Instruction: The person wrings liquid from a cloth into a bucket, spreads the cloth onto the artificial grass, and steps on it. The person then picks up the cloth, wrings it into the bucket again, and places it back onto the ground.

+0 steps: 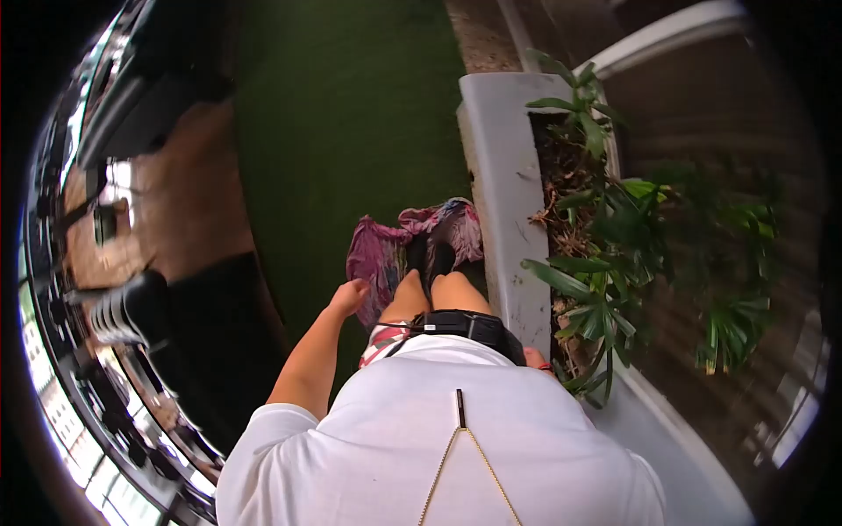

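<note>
I see the left hand (353, 296) near the pink cloth (375, 256), the right hand (534, 358) by the white ledge (513, 184); open or gripping, I cannot tell.

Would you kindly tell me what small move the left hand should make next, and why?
I would probably have the left hand draw the pink patterned cloth away from the dark footwear, since it shows on both sides of it and might get stepped on. The hand appears close beside the cloth; whether its fingers grip it is unclear.
</note>
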A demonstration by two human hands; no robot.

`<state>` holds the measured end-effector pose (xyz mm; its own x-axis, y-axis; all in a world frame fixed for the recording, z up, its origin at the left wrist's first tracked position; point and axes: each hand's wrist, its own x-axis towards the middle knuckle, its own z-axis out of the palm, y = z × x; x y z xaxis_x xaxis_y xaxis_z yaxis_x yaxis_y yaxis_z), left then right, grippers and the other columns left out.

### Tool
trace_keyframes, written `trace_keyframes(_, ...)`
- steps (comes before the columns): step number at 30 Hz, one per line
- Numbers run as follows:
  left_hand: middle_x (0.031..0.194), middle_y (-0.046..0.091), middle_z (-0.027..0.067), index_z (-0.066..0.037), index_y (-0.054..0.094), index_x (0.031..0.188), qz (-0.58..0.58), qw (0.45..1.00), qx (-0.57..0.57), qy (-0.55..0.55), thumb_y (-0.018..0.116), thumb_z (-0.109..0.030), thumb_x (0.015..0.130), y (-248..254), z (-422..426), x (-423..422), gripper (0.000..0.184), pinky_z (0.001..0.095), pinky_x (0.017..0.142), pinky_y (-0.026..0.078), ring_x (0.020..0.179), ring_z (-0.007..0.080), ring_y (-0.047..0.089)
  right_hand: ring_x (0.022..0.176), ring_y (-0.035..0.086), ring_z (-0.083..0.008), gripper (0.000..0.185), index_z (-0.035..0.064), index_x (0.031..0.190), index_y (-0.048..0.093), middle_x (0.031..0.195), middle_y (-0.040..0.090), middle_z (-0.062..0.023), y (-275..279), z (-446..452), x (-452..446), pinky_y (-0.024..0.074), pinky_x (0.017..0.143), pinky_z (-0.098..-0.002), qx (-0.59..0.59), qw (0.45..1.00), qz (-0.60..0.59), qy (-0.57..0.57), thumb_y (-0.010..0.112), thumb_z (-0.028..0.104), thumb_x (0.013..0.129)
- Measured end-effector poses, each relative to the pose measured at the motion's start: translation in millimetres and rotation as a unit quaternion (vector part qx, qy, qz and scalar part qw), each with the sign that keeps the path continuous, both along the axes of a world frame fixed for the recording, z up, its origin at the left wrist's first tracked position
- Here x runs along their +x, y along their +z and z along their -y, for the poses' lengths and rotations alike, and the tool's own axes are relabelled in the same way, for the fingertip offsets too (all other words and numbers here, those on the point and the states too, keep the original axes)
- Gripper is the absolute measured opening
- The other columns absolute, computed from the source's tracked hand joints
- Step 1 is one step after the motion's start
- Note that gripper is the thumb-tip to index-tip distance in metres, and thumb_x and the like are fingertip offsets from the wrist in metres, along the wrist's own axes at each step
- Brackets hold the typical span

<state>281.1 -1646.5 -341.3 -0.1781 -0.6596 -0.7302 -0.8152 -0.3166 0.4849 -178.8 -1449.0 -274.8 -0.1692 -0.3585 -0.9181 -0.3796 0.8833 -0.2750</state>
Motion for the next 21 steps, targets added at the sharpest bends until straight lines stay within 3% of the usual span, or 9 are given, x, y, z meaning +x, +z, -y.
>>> trace_keyframes(3, 0.091, 0.061, 0.0152, -0.005, 0.059, 0.095, 0.070, 0.987, 0.033, 0.141, 0.049, -0.023, 0.080, 27.9, -61.4, 23.9, 0.025, 0.0354, 0.077, 0.045, 0.088, 0.0305, 0.057, 0.052, 0.050, -0.0152, 0.030, 0.0048, 0.063, 0.055, 0.055, 0.052, -0.0057, -34.0, 3.6, -2.3, 0.0380, 0.050, -0.0286, 0.004, 0.995, 0.023, 0.100, 0.043, 0.027, 0.079)
trace_keyframes(5, 0.092, 0.061, 0.0150, -0.006, 0.059, 0.095, 0.093, 0.984, 0.032, 0.151, 0.049, -0.023, 0.080, 30.2, -107.9, 45.3, 0.025, 0.0350, 0.078, 0.045, 0.088, 0.0302, 0.057, 0.053, 0.052, -0.0145, 0.031, 0.0044, 0.064, 0.056, 0.060, 0.056, -0.0049, -84.6, -10.8, -10.6, 0.0411, 0.051, -0.0271, 0.011, 0.980, 0.005, 0.197, 0.042, 0.026, 0.081)
trace_keyframes(7, 0.092, 0.061, 0.0147, -0.006, 0.059, 0.095, 0.096, 0.986, 0.042, 0.129, 0.049, -0.022, 0.079, 19.4, -155.8, 72.2, 0.025, 0.0349, 0.078, 0.045, 0.088, 0.0296, 0.057, 0.056, 0.054, -0.0140, 0.029, 0.0024, 0.071, 0.059, 0.063, 0.058, -0.0058, -73.4, -3.6, 9.6, 0.0437, 0.054, -0.0265, -0.013, 0.996, -0.023, 0.084, 0.044, 0.024, 0.083)
trace_keyframes(9, 0.093, 0.060, 0.0144, -0.006, 0.060, 0.095, 0.156, 0.977, 0.103, 0.100, 0.049, -0.020, 0.079, 21.7, -184.0, 86.4, 0.024, 0.0350, 0.079, 0.045, 0.089, 0.0297, 0.057, 0.056, 0.055, -0.0141, 0.028, 0.0008, 0.075, 0.059, 0.064, 0.059, -0.0067, -46.1, -7.6, 26.8, 0.0451, 0.054, -0.0266, -0.026, 0.997, -0.012, 0.070, 0.045, 0.024, 0.084)
trace_keyframes(14, 0.087, 0.061, 0.0141, -0.005, 0.059, 0.095, 0.047, 0.973, 0.074, 0.215, 0.048, -0.021, 0.080, 39.0, -186.1, 89.3, 0.025, 0.0335, 0.071, 0.047, 0.079, 0.0256, 0.060, 0.054, 0.056, -0.0143, 0.028, -0.0011, 0.076, 0.058, 0.064, 0.058, -0.0072, -30.8, -59.6, 44.3, 0.0479, 0.052, -0.0284, 0.001, 0.996, -0.032, 0.088, 0.046, 0.023, 0.085)
trace_keyframes(17, 0.081, 0.061, 0.0131, -0.004, 0.058, 0.096, -0.036, 0.973, 0.023, 0.226, 0.048, -0.024, 0.082, 3.3, -193.4, 109.8, 0.027, 0.0320, 0.064, 0.048, 0.070, 0.0215, 0.061, 0.054, 0.056, -0.0144, 0.029, -0.0005, 0.075, 0.057, 0.064, 0.058, -0.0073, -80.1, -126.6, 43.0, 0.0476, 0.052, -0.0283, 0.048, 0.997, 0.007, -0.059, 0.046, 0.024, 0.085)
trace_keyframes(18, 0.081, 0.061, 0.0125, -0.003, 0.058, 0.096, -0.025, 0.981, 0.022, 0.192, 0.048, -0.024, 0.082, -11.0, -195.9, 121.4, 0.027, 0.0319, 0.064, 0.048, 0.070, 0.0213, 0.061, 0.054, 0.056, -0.0141, 0.032, 0.0004, 0.074, 0.057, 0.064, 0.058, -0.0069, -95.9, -143.5, 50.5, 0.0468, 0.052, -0.0281, 0.040, 0.998, -0.010, -0.041, 0.045, 0.027, 0.086)
trace_keyframes(20, 0.080, 0.062, 0.0112, -0.003, 0.058, 0.097, 0.005, 0.991, 0.015, 0.132, 0.048, -0.024, 0.082, -21.8, -202.5, 141.0, 0.027, 0.0313, 0.063, 0.048, 0.068, 0.0205, 0.061, 0.054, 0.056, -0.0140, 0.032, 0.0011, 0.075, 0.058, 0.064, 0.058, -0.0065, -89.0, -160.0, 77.8, 0.0462, 0.052, -0.0276, 0.048, 0.994, -0.003, -0.093, 0.045, 0.028, 0.086)
trace_keyframes(21, 0.077, 0.061, 0.0109, -0.003, 0.058, 0.096, 0.000, 0.985, 0.027, 0.173, 0.048, -0.024, 0.082, -20.2, -209.6, 150.6, 0.028, 0.0313, 0.063, 0.047, 0.067, 0.0206, 0.060, 0.054, 0.056, -0.0140, 0.032, 0.0014, 0.075, 0.058, 0.064, 0.059, -0.0062, -83.0, -163.1, 91.0, 0.0459, 0.052, -0.0273, 0.047, 0.992, 0.001, -0.118, 0.045, 0.029, 0.086)
